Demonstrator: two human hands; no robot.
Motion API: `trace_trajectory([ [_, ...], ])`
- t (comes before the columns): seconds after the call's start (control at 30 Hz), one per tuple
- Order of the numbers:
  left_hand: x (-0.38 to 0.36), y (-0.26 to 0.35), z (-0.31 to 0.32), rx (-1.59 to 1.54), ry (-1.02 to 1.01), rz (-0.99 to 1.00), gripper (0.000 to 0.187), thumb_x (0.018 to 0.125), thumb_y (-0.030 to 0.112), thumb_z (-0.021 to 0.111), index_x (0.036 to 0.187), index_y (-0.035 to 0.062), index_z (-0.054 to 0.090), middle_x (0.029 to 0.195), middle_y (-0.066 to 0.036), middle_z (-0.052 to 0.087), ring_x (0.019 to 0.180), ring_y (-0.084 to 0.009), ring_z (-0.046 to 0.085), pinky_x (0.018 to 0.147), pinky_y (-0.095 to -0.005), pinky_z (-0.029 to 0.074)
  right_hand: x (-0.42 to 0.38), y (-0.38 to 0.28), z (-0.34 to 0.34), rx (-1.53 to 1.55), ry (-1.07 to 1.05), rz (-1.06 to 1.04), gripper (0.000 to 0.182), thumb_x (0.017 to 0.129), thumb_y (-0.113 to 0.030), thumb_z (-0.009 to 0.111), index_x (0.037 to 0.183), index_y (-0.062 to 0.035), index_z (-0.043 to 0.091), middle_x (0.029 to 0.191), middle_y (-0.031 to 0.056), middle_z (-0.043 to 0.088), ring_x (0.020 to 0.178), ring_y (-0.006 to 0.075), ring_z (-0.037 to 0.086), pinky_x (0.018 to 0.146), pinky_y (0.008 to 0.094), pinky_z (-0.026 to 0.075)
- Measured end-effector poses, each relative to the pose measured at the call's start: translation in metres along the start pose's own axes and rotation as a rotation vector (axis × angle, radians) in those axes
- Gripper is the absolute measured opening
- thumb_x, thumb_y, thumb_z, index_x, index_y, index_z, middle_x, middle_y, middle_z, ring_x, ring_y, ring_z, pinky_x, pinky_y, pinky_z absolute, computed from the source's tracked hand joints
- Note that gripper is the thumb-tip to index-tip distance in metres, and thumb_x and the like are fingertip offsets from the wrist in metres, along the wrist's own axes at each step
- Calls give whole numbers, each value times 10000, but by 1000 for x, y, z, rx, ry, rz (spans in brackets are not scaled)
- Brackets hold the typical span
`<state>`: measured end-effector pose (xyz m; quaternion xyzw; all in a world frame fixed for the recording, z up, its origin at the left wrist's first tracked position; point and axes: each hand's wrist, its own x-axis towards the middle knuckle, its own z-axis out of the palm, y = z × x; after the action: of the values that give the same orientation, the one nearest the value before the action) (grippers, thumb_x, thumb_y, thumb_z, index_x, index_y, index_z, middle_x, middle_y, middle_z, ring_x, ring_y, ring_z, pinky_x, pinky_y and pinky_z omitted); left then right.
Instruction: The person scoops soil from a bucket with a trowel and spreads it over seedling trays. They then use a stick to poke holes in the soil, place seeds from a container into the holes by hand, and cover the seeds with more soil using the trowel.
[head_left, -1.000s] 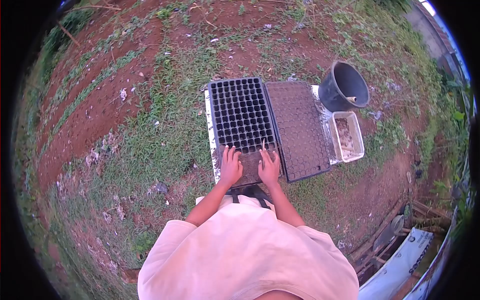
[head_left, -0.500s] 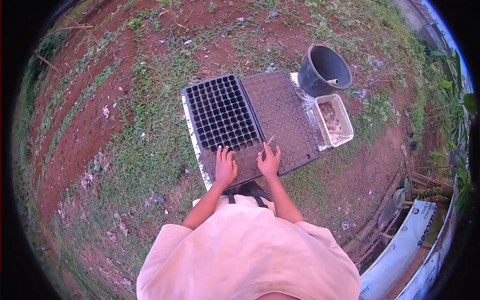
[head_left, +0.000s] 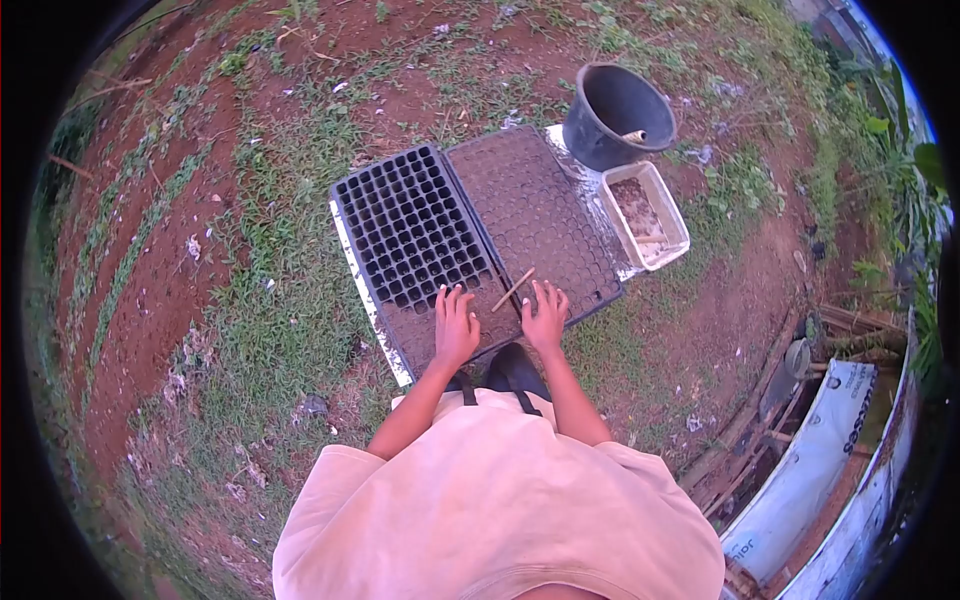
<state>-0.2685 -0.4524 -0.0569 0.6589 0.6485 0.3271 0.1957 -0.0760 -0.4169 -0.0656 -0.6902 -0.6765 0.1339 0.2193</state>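
Observation:
Two seedling trays lie side by side. The left seedling tray (head_left: 415, 230) shows rows of bare black cells, with brown soil over its near end. Soil covers nearly all of the right seedling tray (head_left: 540, 215). My left hand (head_left: 456, 328) rests on the soil at the near end of the left tray, fingers spread and holding nothing. My right hand (head_left: 544, 318) is at the near left part of the right tray, its fingers apart. Just left of that hand a thin stick (head_left: 512, 290) lies slanted across the seam between the trays.
Behind the right tray stands a black bucket (head_left: 612, 125) with a pale handle-like piece inside. Beside it is a white rectangular tub (head_left: 645, 215) with some soil in it. A white board (head_left: 357, 275) shows under the trays. Grass and red soil surround everything.
The stick, earlier at my right hand's fingers, now lies apart from them across the seam. My right hand's fingers have spread. The whole scene has shifted up and left in view.

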Motion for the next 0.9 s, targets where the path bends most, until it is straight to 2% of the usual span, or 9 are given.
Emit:
trace_trajectory([
  [0.33, 33, 48, 46, -40, 29, 50, 354, 805, 13, 561, 1158, 31, 537, 1315, -193, 439, 1332, -445, 276, 1094, -522, 286, 20, 68, -38, 67, 133, 36, 376, 852, -133, 587, 1228, -111, 573, 1309, 127, 505, 1214, 362, 392, 1055, 469, 321],
  [0.53, 70, 97, 113, -10, 99, -11, 337, 815, 8, 556, 1151, 37, 544, 1321, -194, 439, 1336, -439, 277, 1080, -520, 297, 79, 138, -66, 120, 213, -105, 331, 838, -75, 579, 1169, -93, 594, 1216, 131, 530, 1162, 353, 420, 1011, 467, 353],
  [0.77, 109, 171, 196, -9, 109, -52, 341, 823, 13, 564, 1161, 57, 540, 1337, -175, 437, 1348, -424, 267, 1082, -515, 292, 154, 232, -104, 138, 167, -152, 334, 808, -69, 587, 1141, -84, 606, 1150, 138, 527, 1132, 352, 426, 996, 483, 356],
  [0.9, 142, 201, 228, 0, 101, -23, 340, 818, 25, 561, 1156, 48, 533, 1316, -184, 430, 1336, -443, 274, 1083, -530, 294, 180, 271, -115, 66, 95, -109, 319, 790, -124, 617, 1104, -73, 616, 1154, 135, 514, 1156, 353, 401, 1003, 487, 344],
])
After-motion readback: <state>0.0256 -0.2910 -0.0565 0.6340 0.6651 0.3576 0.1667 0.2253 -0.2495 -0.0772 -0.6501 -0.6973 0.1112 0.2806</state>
